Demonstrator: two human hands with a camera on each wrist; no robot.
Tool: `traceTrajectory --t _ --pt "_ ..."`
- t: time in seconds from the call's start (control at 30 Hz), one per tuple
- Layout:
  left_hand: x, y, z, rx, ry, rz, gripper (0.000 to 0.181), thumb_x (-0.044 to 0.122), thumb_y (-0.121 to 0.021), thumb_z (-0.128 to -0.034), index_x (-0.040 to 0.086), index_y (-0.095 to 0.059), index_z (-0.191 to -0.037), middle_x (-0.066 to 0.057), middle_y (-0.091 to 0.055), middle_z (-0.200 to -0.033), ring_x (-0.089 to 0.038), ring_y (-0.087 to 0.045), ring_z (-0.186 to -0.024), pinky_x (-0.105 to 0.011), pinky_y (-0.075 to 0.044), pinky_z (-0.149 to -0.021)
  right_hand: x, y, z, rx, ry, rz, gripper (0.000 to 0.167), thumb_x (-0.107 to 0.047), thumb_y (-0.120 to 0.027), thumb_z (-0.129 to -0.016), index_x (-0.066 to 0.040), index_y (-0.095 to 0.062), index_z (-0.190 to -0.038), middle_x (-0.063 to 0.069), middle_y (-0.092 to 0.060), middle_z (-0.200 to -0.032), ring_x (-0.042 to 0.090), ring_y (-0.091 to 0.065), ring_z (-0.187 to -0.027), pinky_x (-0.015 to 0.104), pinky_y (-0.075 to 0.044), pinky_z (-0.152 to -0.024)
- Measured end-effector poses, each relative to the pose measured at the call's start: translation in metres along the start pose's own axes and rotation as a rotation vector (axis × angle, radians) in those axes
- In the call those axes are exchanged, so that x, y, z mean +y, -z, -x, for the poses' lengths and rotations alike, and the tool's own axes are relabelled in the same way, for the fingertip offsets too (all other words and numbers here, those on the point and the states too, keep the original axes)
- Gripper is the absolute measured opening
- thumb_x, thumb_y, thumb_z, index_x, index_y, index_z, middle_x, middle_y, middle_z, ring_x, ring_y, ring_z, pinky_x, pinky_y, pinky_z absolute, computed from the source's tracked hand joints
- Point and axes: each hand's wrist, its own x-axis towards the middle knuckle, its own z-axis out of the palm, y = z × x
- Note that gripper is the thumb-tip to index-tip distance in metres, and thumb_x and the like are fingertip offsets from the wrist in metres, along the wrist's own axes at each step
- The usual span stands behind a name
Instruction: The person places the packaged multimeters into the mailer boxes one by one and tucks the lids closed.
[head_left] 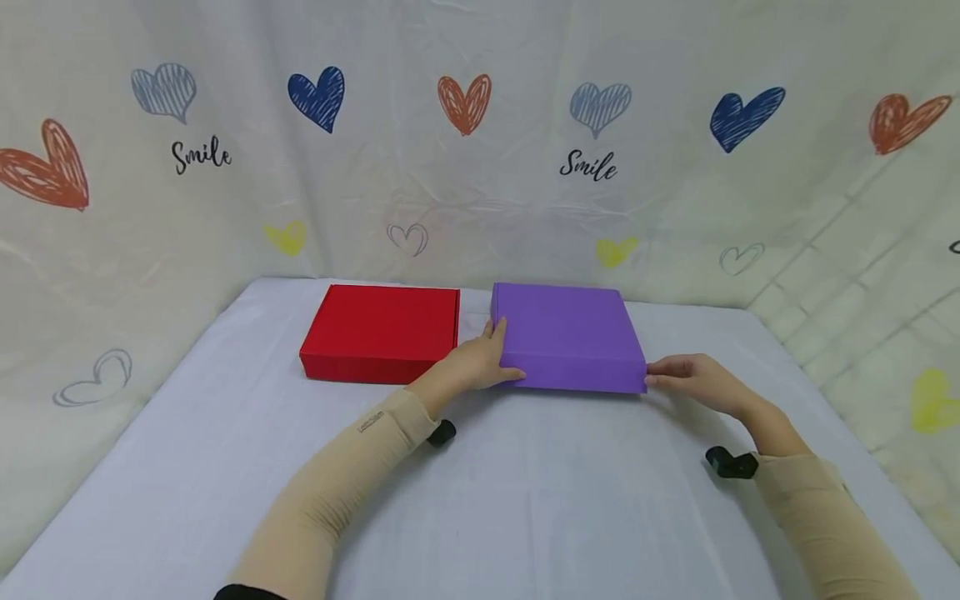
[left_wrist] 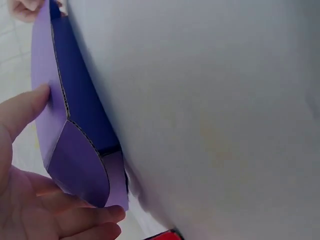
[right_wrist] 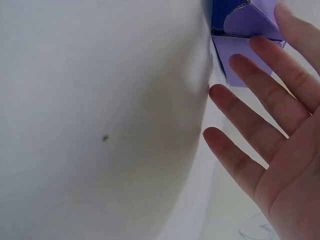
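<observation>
A purple cardboard box point(head_left: 566, 321) lies on the white-covered table. In the left wrist view its lid's front flap point(left_wrist: 45, 65) stands away from the shaded box front point(left_wrist: 80, 90), and a rounded side tab point(left_wrist: 80, 165) sticks out. My left hand point(head_left: 480, 358) holds the left front corner, thumb on the front flap, other fingers along the left side. At the right front corner, my right hand point(head_left: 701, 382) has its fingertips against or very near the box; its fingers are mostly straight and spread. A closed red box point(head_left: 382, 329) sits left of the purple one, behind my left wrist.
White cloth covers the table point(head_left: 525, 500). Behind it hangs a pale backdrop point(head_left: 517, 200) printed with hearts and "Smile" lettering. Black wrist cameras point(head_left: 731, 462) stick out beneath both beige sleeves point(head_left: 825, 517).
</observation>
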Motion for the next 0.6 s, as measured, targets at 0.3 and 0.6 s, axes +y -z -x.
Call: traceTrajectory --t 0.3,0.6 --pt "0.003 0.011 0.022 0.055 -0.024 -0.186 0.079 0.033 -0.079 -0.0920 -0.004 -0.043 -0.152 -0.017 -0.058 -0.143 -0.028 -0.061 -0.124 -0.040 -0.054 -0.098 -0.005 -0.006 -0.002 0.038 0.081 -0.018 0.061 -0.029 -0.069 -0.100 -0.005 -0.042 -0.150 0.019 -0.071 -0.122 0.042 -0.064 -0.118 0.056 -0.050 -0.096" --pt "0.000 0.006 0.029 0.044 -0.033 -0.204 0.028 0.016 -0.081 -0.0906 0.003 -0.067 -0.111 -0.009 -0.070 -0.101 -0.020 -0.061 -0.083 -0.033 -0.055 -0.072 -0.007 -0.011 -0.007 -0.035 0.086 -0.027 0.082 -0.034 -0.066 -0.102 -0.013 -0.018 -0.165 0.032 -0.038 -0.155 0.051 -0.040 -0.140 0.067 -0.032 -0.110"
